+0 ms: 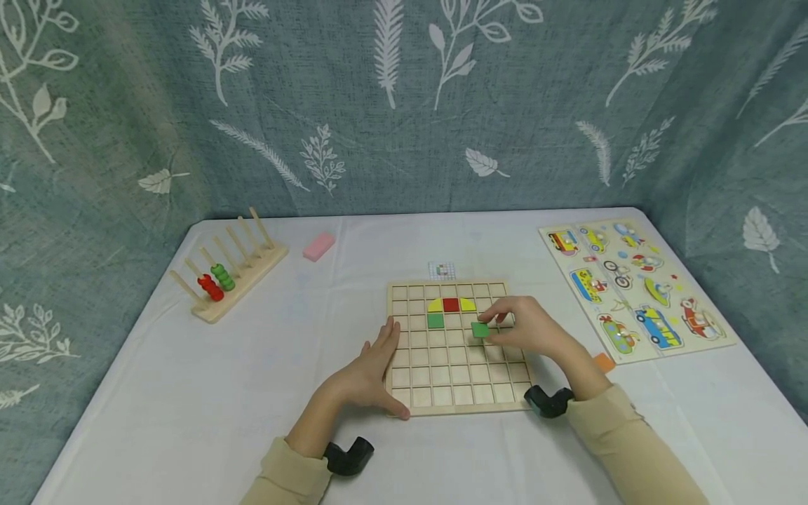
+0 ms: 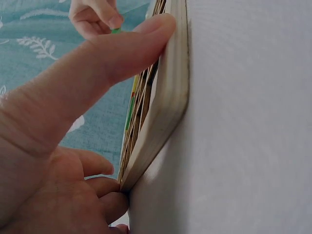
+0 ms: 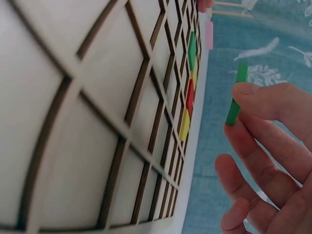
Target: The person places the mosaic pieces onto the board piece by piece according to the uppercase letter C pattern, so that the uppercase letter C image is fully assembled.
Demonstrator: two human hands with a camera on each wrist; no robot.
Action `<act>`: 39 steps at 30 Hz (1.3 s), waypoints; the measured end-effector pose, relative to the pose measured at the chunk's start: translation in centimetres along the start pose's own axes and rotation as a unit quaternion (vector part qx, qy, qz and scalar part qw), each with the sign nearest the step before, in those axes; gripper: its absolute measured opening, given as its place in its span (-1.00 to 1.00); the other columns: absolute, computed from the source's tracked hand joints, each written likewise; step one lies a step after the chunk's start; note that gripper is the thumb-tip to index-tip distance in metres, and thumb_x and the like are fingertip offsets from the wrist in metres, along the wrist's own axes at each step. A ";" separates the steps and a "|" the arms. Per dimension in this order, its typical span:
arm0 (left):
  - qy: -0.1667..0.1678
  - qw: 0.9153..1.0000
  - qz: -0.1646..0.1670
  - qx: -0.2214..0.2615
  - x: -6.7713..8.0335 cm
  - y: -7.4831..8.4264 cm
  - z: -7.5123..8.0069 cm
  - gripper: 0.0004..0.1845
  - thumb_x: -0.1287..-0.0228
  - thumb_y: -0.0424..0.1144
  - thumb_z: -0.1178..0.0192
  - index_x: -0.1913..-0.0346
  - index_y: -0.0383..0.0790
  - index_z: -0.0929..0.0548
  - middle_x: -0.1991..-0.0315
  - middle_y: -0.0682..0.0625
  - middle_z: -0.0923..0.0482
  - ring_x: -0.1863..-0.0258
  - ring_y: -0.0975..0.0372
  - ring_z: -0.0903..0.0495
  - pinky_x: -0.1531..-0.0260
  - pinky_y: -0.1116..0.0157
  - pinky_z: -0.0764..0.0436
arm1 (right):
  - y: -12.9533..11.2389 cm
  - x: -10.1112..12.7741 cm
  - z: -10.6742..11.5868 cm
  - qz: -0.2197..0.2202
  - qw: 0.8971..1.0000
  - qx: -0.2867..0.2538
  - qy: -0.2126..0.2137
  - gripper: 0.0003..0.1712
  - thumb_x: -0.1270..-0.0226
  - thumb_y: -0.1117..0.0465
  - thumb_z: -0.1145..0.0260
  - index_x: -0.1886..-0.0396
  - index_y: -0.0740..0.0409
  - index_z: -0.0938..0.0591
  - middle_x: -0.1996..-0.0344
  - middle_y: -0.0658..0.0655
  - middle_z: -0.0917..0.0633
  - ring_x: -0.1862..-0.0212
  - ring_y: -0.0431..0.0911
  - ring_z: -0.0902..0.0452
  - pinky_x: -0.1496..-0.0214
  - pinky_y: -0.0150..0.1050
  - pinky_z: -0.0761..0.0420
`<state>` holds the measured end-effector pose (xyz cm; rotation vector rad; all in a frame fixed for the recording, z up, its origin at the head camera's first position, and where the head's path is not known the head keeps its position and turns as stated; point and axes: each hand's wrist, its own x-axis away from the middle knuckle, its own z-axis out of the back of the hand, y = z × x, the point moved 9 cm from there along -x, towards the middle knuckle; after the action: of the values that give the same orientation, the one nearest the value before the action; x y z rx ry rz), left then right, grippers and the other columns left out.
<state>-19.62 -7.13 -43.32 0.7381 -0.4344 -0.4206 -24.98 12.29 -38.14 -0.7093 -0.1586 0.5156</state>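
Left of centre in the head view, the left hand (image 1: 369,375) rests with straight fingers against the grid board's (image 1: 457,396) left edge, while right of centre the right hand (image 1: 527,326) pinches a square green tile (image 1: 480,330), held roughly flat just above the board.

Green tile (image 1: 480,330), pale wooden grid board (image 1: 459,405) with yellow, red, green pieces, white tablecloth (image 1: 189,393), pink block (image 1: 318,246)
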 end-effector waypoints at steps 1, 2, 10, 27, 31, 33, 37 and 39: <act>0.000 1.000 0.001 0.000 0.0 0.0 0.0 0.44 0.48 -0.11 -0.59 -0.40 -0.40 0.26 -0.42 -0.19 0.46 -0.40 0.06 0.36 -0.32 0.00 0.22 | -0.2 -0.1 -0.1 0.001 1.000 0.001 -0.002 -0.72 0.04 0.34 -0.43 0.24 0.20 -0.68 0.26 0.04 -0.69 0.24 -0.07 -0.51 0.22 -0.21 -0.53; 0.000 1.000 0.001 0.000 0.0 0.0 0.0 0.44 0.48 -0.11 -0.59 -0.40 -0.40 0.25 -0.42 -0.19 0.46 -0.40 0.06 0.37 -0.32 0.00 0.23 | -0.3 -0.3 -0.1 0.000 1.000 0.000 -0.003 -0.72 0.04 0.33 -0.43 0.24 0.19 -0.68 0.26 0.03 -0.69 0.24 -0.06 -0.51 0.21 -0.20 -0.53; -0.002 1.000 -0.001 0.002 0.1 0.1 0.0 0.43 0.47 -0.12 -0.59 -0.40 -0.41 0.24 -0.42 -0.20 0.45 -0.40 0.06 0.37 -0.32 0.00 0.23 | -1.5 -1.4 -0.9 0.004 1.000 0.001 -0.021 -0.72 0.02 0.31 -0.42 0.22 0.18 -0.69 0.25 0.03 -0.68 0.24 -0.06 -0.49 0.24 -0.21 -0.51; -0.003 1.000 -0.003 0.000 0.0 0.0 0.0 0.42 0.45 -0.11 -0.59 -0.40 -0.42 0.24 -0.43 -0.20 0.45 -0.40 0.06 0.37 -0.32 0.00 0.23 | -3.0 -3.3 -3.3 0.005 0.999 0.011 -0.050 -0.75 0.03 0.31 -0.42 0.27 0.16 -0.70 0.30 -0.02 -0.68 0.25 -0.10 -0.50 0.24 -0.27 -0.51; -0.004 1.000 0.000 0.002 0.1 0.0 -0.1 0.42 0.45 -0.11 -0.59 -0.40 -0.40 0.24 -0.43 -0.19 0.45 -0.40 0.06 0.37 -0.32 0.00 0.24 | -3.2 -3.5 -3.8 -0.001 0.998 0.015 -0.059 -0.76 0.03 0.32 -0.42 0.27 0.17 -0.70 0.29 -0.01 -0.67 0.24 -0.10 -0.50 0.22 -0.27 -0.51; -0.006 1.000 0.003 0.002 0.1 -0.1 -0.1 0.42 0.45 -0.11 -0.59 -0.40 -0.40 0.23 -0.43 -0.17 0.45 -0.40 0.07 0.37 -0.32 0.01 0.24 | -3.0 -3.6 -4.1 -0.004 0.998 0.013 -0.062 -0.76 0.03 0.31 -0.43 0.27 0.17 -0.70 0.28 -0.01 -0.67 0.24 -0.10 -0.50 0.22 -0.28 -0.52; -0.007 1.000 0.006 0.003 0.1 -0.2 -0.2 0.41 0.44 -0.10 -0.58 -0.40 -0.39 0.22 -0.43 -0.15 0.45 -0.40 0.08 0.37 -0.32 0.03 0.24 | -2.7 -3.8 -4.5 -0.013 0.998 0.011 -0.062 -0.75 0.05 0.28 -0.46 0.28 0.15 -0.71 0.25 0.00 -0.66 0.24 -0.11 -0.50 0.21 -0.29 -0.53; -0.007 1.000 0.006 0.003 0.1 -0.2 -0.3 0.41 0.44 -0.10 -0.58 -0.40 -0.39 0.23 -0.43 -0.15 0.45 -0.40 0.08 0.37 -0.32 0.04 0.25 | -2.7 -3.8 -4.7 -0.019 0.998 0.011 -0.061 -0.76 0.06 0.28 -0.46 0.30 0.12 -0.72 0.25 0.00 -0.65 0.25 -0.13 -0.49 0.22 -0.29 -0.53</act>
<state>-19.47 -7.14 -43.61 0.7380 -0.4522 -0.4142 -25.74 5.96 -39.79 -0.6517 -0.2807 0.5233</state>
